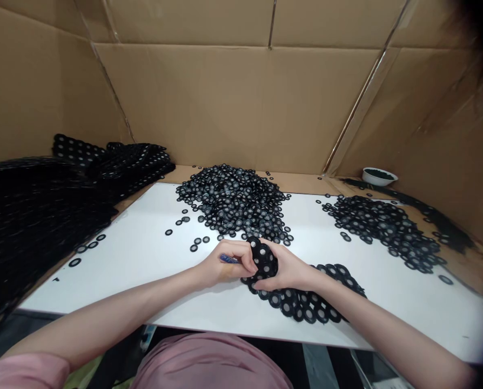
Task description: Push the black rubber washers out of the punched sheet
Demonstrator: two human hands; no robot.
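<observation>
My left hand (230, 260) is closed around a slim blue-handled tool (228, 259). Its tip is hidden, and the fingertips meet the left edge of a sheet of joined black rings (305, 306). With thumb and fingers, my right hand (287, 266) grips a bent-up part of the same sheet. The rest of that sheet lies on the white board beneath my right wrist. Just beyond both hands spreads a large heap of loose black rings (233, 197).
Another pile of rings (381, 224) lies at the right. A white bowl (380, 176) with dark contents stands behind it. Dark ring sheets (75, 183) are heaped at the left. Cardboard walls (225, 102) enclose the white board (144, 259), which has several scattered rings.
</observation>
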